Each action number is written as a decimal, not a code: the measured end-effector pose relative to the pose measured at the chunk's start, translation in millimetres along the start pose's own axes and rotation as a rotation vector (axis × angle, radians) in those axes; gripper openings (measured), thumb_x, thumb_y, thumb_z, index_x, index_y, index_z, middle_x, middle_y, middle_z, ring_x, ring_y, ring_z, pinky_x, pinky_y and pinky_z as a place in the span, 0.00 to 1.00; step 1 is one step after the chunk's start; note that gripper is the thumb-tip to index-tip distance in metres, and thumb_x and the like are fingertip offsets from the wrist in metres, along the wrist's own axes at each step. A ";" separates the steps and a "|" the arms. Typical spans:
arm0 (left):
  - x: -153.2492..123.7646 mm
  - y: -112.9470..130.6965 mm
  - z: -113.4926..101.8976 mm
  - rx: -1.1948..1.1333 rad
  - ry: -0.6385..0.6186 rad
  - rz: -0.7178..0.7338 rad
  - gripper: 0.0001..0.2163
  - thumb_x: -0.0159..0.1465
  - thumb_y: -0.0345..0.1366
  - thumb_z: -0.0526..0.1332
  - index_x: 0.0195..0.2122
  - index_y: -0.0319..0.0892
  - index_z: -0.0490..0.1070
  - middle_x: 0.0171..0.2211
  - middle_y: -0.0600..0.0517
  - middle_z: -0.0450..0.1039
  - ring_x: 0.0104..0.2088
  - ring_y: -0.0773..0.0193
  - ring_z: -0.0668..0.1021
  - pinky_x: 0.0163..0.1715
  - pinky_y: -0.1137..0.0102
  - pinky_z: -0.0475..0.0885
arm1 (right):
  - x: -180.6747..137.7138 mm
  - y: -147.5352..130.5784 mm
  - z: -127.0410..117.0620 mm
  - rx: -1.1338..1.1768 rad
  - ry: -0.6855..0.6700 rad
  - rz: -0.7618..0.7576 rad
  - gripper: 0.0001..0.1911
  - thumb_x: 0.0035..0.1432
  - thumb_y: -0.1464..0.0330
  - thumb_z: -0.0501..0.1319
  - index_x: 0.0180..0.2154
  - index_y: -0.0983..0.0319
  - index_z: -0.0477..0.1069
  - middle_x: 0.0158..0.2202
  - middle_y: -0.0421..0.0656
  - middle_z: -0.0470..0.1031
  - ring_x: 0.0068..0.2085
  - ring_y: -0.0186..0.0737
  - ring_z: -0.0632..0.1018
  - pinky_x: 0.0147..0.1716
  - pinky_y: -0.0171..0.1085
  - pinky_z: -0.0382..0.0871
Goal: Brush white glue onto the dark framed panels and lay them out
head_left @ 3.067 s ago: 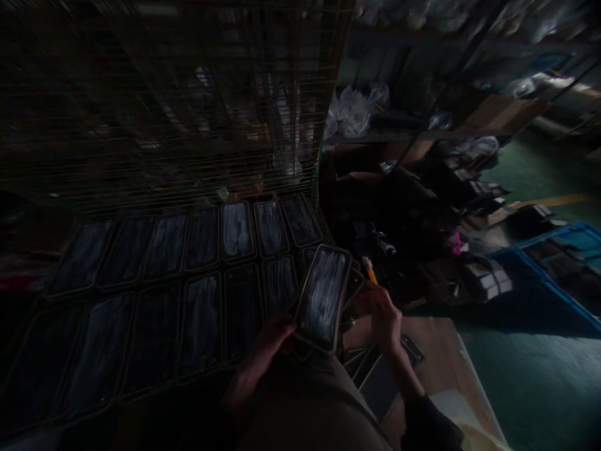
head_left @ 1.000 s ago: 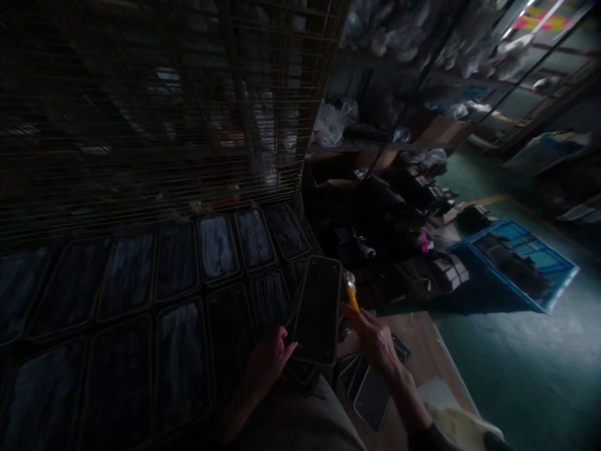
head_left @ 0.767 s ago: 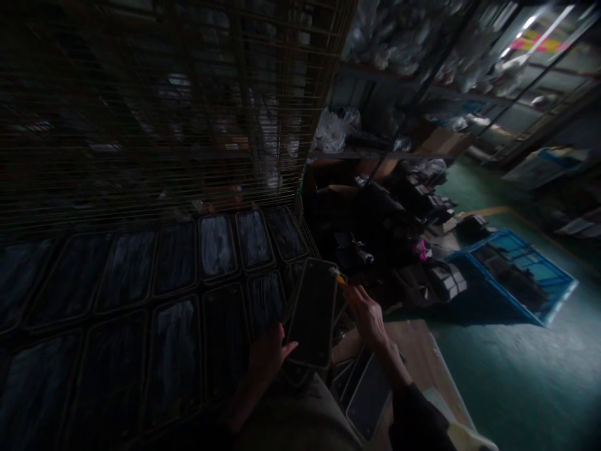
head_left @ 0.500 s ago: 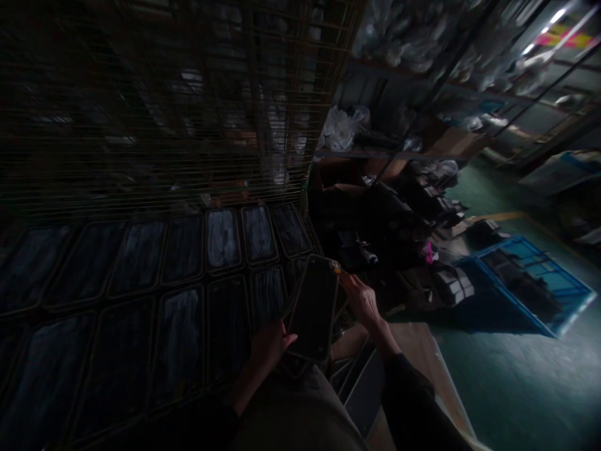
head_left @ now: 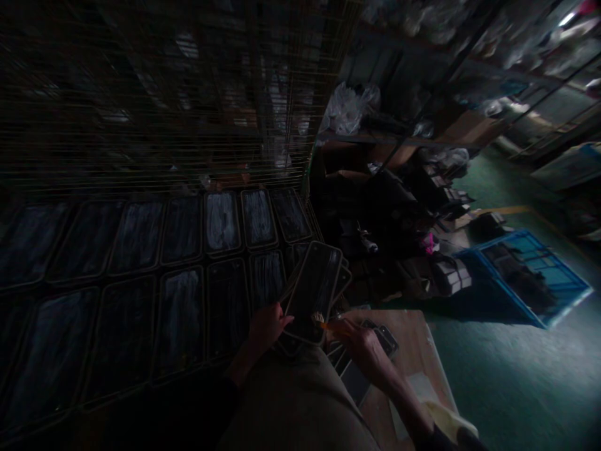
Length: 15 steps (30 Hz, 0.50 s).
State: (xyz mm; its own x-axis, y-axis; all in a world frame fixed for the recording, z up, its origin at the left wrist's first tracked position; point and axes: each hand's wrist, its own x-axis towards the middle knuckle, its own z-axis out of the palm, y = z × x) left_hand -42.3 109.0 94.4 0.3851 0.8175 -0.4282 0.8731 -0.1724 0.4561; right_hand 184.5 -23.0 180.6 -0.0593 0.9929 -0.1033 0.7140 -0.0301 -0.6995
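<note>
My left hand (head_left: 268, 326) grips the lower left edge of a dark rectangular panel (head_left: 312, 288) with rounded corners and a pale rim. A faint wet-looking streak runs down the panel's right side. Closed round an orange-handled brush (head_left: 321, 321), my right hand (head_left: 359, 341) holds its pale bristles against the panel's lower right part. More dark panels lie under the held one, above my lap. To the left, rows of similar panels (head_left: 181, 326) lie side by side, many with whitish streaks on their faces.
A wire mesh wall (head_left: 188, 125) rises behind the rows. On my right is a wooden board (head_left: 417, 341) with several panels and a pale yellowish cloth (head_left: 444, 419). Beyond it, a blue crate (head_left: 507, 294) stands on the green floor. Shelves with plastic bags (head_left: 350, 109) line the back.
My right hand has drawn the brush from the panel's top right corner down to its lower part, leaving a streak. The left hand keeps its hold. The view has shifted slightly.
</note>
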 end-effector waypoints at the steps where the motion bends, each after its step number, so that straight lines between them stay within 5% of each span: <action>1: -0.3 0.6 -1.0 -0.022 -0.004 -0.017 0.12 0.60 0.46 0.62 0.30 0.42 0.69 0.30 0.49 0.76 0.34 0.60 0.78 0.33 0.71 0.62 | -0.1 -1.8 -4.3 0.060 -0.016 0.018 0.15 0.68 0.64 0.48 0.49 0.57 0.70 0.37 0.42 0.75 0.33 0.35 0.77 0.33 0.32 0.70; 8: -3.0 1.0 -4.7 -0.253 -0.078 -0.035 0.09 0.61 0.41 0.59 0.28 0.43 0.65 0.17 0.57 0.67 0.19 0.67 0.73 0.25 0.73 0.59 | 32.9 20.3 -7.7 0.373 -0.108 0.094 0.19 0.68 0.57 0.48 0.44 0.61 0.71 0.30 0.41 0.77 0.29 0.36 0.79 0.29 0.33 0.74; 15: -0.6 0.9 -2.0 -0.461 -0.154 0.024 0.07 0.60 0.36 0.58 0.27 0.43 0.61 0.17 0.59 0.64 0.16 0.69 0.71 0.18 0.76 0.58 | 90.7 63.2 -16.0 0.198 0.284 0.051 0.17 0.67 0.58 0.51 0.45 0.62 0.70 0.32 0.43 0.78 0.31 0.39 0.80 0.32 0.35 0.74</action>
State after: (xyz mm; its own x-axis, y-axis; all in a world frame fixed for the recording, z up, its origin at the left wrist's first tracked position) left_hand -42.3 109.5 96.7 0.4739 0.7192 -0.5081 0.6532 0.0999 0.7506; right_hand 235.4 67.1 138.3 0.1893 0.9811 0.0404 0.5604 -0.0742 -0.8249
